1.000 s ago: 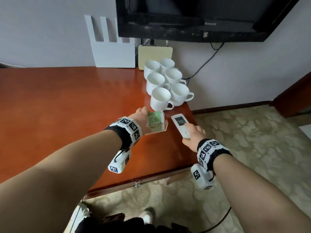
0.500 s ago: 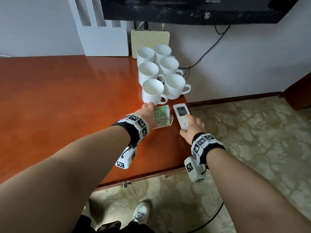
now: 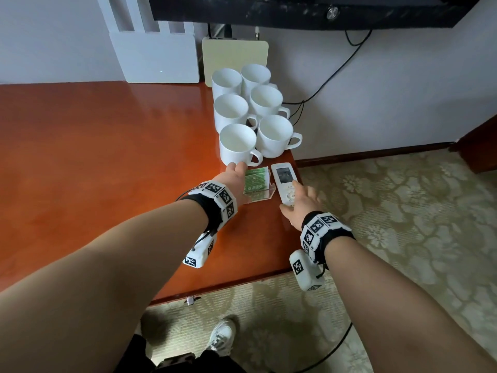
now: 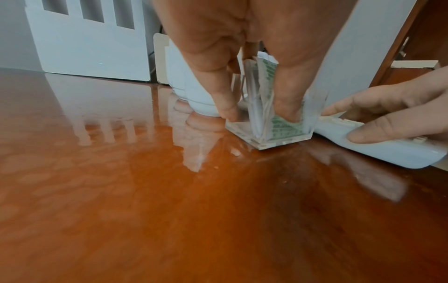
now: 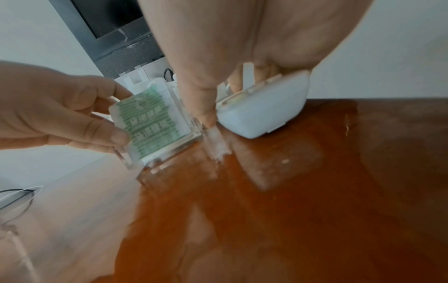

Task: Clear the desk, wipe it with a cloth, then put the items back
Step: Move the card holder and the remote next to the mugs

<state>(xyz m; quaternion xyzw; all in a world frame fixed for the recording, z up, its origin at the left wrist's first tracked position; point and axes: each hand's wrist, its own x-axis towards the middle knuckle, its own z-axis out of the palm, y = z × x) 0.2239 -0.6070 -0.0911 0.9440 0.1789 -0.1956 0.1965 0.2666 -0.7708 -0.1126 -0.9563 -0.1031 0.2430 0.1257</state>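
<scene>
My left hand (image 3: 238, 177) pinches a clear acrylic holder (image 3: 258, 185) of green tea packets, thumb on one side and fingers on the other; the holder (image 4: 274, 128) stands on the desk (image 3: 107, 170). My right hand (image 3: 300, 205) grips a white remote (image 3: 283, 176) lying flat just right of the holder, near the desk's right edge. In the right wrist view the thumb lies along the remote (image 5: 261, 109) beside the holder (image 5: 155, 122). Both sit directly in front of several white mugs (image 3: 239, 142).
A white router (image 3: 158, 57) and a beige box (image 3: 235, 60) stand against the wall behind the mugs. A black TV (image 3: 295, 9) hangs above, its cable (image 3: 330, 76) running down the wall. Patterned carpet (image 3: 403, 211) lies right of the desk.
Both hands have moved forward toward the mugs, bringing the holder and the remote down onto the desk. The holder now stands level instead of tilted.
</scene>
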